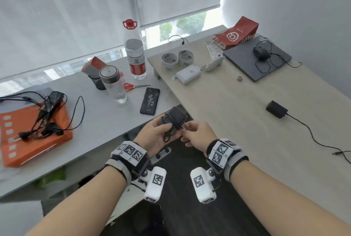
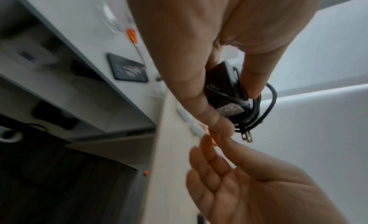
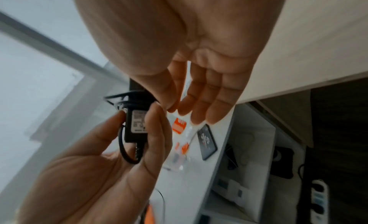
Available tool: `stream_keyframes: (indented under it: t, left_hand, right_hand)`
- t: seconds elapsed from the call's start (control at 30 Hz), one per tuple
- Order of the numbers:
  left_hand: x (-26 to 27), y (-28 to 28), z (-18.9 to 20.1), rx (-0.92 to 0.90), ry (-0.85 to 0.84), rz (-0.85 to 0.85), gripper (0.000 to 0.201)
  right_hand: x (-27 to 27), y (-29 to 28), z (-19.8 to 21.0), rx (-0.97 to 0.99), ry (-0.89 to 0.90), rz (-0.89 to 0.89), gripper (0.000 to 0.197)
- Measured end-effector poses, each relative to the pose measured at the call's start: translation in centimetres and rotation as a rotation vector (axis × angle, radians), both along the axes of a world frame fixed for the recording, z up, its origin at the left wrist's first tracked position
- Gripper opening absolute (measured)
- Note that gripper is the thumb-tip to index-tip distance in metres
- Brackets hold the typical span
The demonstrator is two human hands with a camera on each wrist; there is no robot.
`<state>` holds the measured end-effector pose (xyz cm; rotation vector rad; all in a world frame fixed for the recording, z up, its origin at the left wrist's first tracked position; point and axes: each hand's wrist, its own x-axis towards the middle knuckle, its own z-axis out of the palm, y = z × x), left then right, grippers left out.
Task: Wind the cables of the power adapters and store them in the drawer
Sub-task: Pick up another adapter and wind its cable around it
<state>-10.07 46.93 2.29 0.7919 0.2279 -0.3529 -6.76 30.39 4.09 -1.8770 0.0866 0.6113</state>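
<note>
**Left hand holds wound adapter in gap between desks**

Left hand [image 1: 153, 133] grips black adapter [image 1: 173, 119], thumb and fingers curled round the body, cable [image 2: 259, 115] looped around it. Right hand [image 1: 197, 135] just right of it, fingers loosely extended, thumb and forefinger pinched near the plug prongs [image 2: 246, 135]; contact unclear. Second adapter [image 1: 276, 109] sits unwound on the right desk [image 1: 237, 106].

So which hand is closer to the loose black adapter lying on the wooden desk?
Right. The right hand is on the same side as the loose adapter; the left hand, holding the wound adapter, is farther away.
</note>
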Motion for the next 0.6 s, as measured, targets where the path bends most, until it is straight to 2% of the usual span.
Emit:
stream_keyframes:
  t: [0.1,0.17,0.27,0.33,0.47,0.6]
  left_hand:
    - [-3.0,3.5,-4.9,0.158,0.2,0.138,0.037]
    - [-5.7,6.0,-9.7,0.305,0.352,0.234,0.039]
    - [-10.4,9.4,-17.5,0.553,0.57,0.36,0.047]
    - [-13.0,11.1,-22.6,0.59,0.687,0.445,0.047]
    - [-15.5,13.8,-32.1,0.769,0.748,0.371,0.042]
    - [-15.4,17.3,-42.6,0.94,0.78,0.167,0.025]
  right_hand:
    - [-0.7,2.6,-4.0,-0.205,-0.062,0.176,0.012]
    - [-1.5,4.3,-7.3,-0.299,-0.077,0.265,0.009]
    - [-3.3,7.1,-13.4,-0.355,-0.057,0.357,0.004]
    - [-4.4,8.7,-18.1,-0.365,-0.046,0.417,0.004]
    - [-6.3,10.9,-28.6,-0.387,-0.013,0.515,0.009]
    - [-6.8,11.3,-38.7,-0.402,-0.006,0.524,0.013]
